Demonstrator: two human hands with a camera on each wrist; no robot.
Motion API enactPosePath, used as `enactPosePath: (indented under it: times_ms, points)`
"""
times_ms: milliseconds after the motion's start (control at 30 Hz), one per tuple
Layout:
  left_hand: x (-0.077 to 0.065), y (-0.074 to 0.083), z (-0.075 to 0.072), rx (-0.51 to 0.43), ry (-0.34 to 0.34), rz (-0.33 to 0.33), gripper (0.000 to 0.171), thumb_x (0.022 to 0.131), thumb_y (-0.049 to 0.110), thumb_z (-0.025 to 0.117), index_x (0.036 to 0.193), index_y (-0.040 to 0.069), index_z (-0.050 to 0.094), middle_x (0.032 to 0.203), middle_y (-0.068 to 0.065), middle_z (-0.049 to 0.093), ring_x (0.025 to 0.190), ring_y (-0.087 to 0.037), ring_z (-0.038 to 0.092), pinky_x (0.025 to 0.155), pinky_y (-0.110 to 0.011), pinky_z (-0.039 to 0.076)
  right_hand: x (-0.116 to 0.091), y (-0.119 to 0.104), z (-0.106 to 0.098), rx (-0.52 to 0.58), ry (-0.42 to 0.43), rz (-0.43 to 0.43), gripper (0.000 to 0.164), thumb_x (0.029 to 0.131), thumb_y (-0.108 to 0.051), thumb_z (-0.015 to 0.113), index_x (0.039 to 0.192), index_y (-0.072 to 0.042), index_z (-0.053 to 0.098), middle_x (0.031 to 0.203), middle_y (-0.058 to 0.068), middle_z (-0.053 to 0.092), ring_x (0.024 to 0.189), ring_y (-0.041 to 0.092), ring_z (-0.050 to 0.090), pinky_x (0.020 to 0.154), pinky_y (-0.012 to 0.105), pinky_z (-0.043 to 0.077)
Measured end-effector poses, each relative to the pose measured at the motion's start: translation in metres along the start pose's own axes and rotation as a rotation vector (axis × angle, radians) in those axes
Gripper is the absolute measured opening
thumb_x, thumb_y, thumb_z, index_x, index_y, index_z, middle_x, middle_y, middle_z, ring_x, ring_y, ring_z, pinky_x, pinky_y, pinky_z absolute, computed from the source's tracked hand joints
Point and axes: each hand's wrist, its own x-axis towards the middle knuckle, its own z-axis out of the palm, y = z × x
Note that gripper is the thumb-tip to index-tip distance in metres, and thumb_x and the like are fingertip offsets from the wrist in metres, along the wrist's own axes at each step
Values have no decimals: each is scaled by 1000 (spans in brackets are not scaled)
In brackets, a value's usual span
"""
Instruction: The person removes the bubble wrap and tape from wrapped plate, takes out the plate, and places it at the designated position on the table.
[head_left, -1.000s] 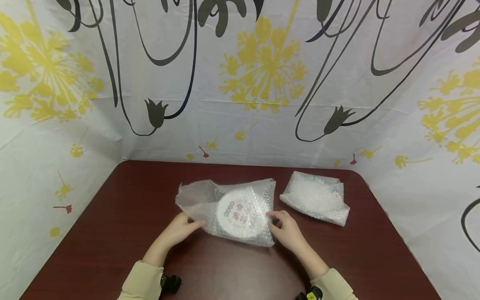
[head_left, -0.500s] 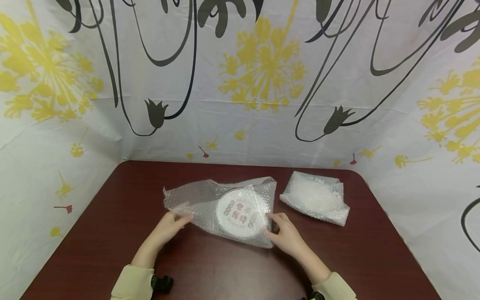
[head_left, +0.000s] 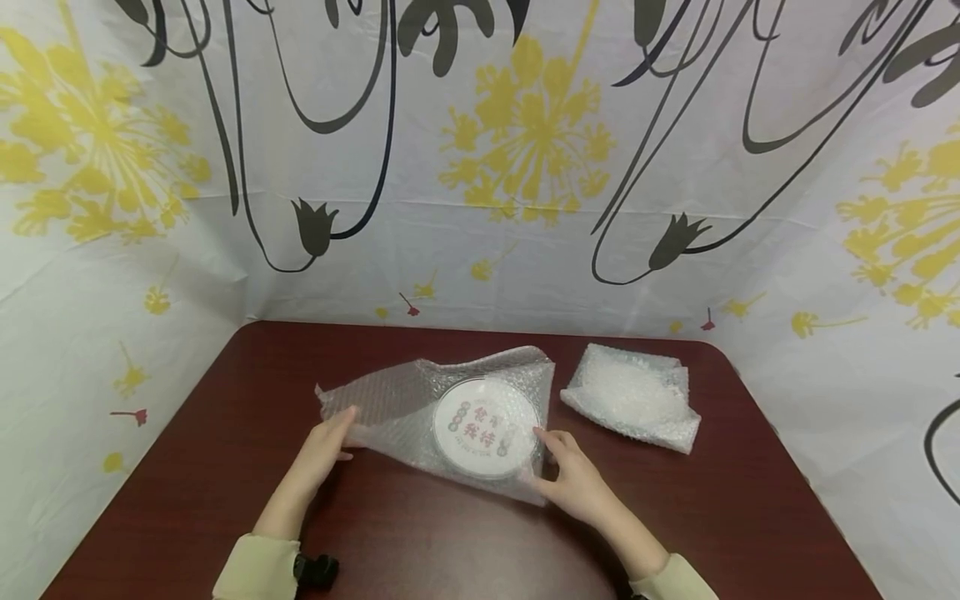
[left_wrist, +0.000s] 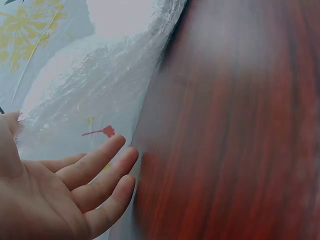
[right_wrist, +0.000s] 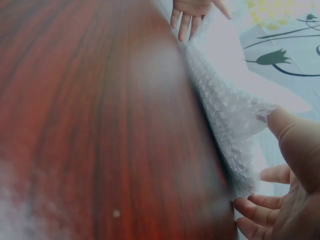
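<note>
Dark red and wood-grained, the counter bore everything in reach. At its left, a person's left hand touched the tapering end of a sheet or sleeve of bubble wrap, its fingers straight and spread rather than clenched, probably to keep that loose end drawn out flat. Next came a round white piece, perhaps a plate, printed with red characters and seen through the clear wrap's broader right part. At that end the right hand gripped the wrap's edge, thumb above and fingers curled below, right beside the white piece, likely to steady both together. Farthest right lay a second bubble-wrapped bundle, untouched and apart, perhaps set there to leave working room; what it contained could not be made out.
</note>
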Motion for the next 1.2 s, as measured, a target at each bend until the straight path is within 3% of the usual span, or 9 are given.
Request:
enactPosePath:
  times_ms: [200, 433, 533, 733, 833, 933, 1067, 1167, 1200]
  points:
    - [-3, -2, -3, 35, 34, 2, 65, 99, 44, 46, 143, -2, 38, 129, -22, 56, 118, -34, 52, 88, -42, 51, -5, 2, 0, -15, -17, -24, 82, 75, -31, 83, 141, -3, 44, 129, 11, 47, 101, 20, 57, 83, 38, 52]
    - [-6, -5, -9, 122, 48, 24, 66, 94, 37, 61, 143, -1, 38, 128, -25, 55, 107, -32, 58, 81, -36, 53, -9, 4, -2, 2, -20, -34, 87, 74, -39, 82, 143, -3, 42, 134, 10, 45, 103, 20, 57, 84, 38, 52]
    - [-6, -5, -11, 140, 48, 45, 65, 92, 31, 65, 142, -2, 39, 118, -22, 61, 103, -30, 60, 81, -37, 52, -11, 5, -2, 1, -14, -33, 87, 74, -41, 81, 142, -4, 42, 134, 9, 44, 103, 21, 57, 84, 38, 52]
    - [-6, -8, -15, 182, 61, 73, 68, 87, 24, 72, 141, -2, 40, 108, -15, 67, 95, -23, 61, 78, -32, 49, -14, 7, -4, 21, 9, -31, 85, 74, -29, 84, 143, -4, 40, 135, 10, 43, 102, 24, 58, 83, 39, 52]
    - [-5, -11, -18, 206, 72, 87, 72, 84, 22, 74, 142, -2, 39, 110, -19, 65, 87, -22, 61, 70, -30, 50, -16, 8, -6, 35, 20, -27, 87, 74, -24, 84, 145, -5, 37, 137, 10, 43, 101, 24, 57, 81, 39, 52]
    - [-5, -12, -20, 221, 72, 100, 77, 83, 20, 75, 144, -2, 35, 116, -25, 59, 93, -27, 59, 73, -35, 51, -18, 10, -8, 49, 34, -19, 91, 74, -23, 84, 148, -8, 33, 138, 11, 42, 101, 23, 57, 80, 38, 52]
    - [-4, -13, -24, 258, 64, 119, 87, 81, 21, 77, 147, -1, 26, 133, -33, 45, 118, -44, 46, 91, -54, 45, -20, 12, -10, 70, 68, -13, 96, 73, -18, 83, 150, -9, 27, 138, 16, 43, 100, 24, 57, 77, 39, 51]
    - [-4, -14, -26, 290, 72, 131, 96, 79, 21, 79, 149, -1, 18, 138, -37, 36, 125, -50, 37, 96, -63, 37, -22, 14, -11, 72, 97, -9, 99, 73, -13, 83, 151, -9, 23, 137, 19, 43, 98, 25, 57, 75, 39, 52]
    - [-4, -14, -26, 293, 71, 128, 100, 78, 20, 80, 150, 0, 13, 136, -37, 39, 121, -50, 42, 93, -62, 40, -22, 14, -12, 70, 104, -6, 99, 73, -11, 82, 151, -9, 22, 137, 20, 43, 98, 25, 58, 74, 39, 52]
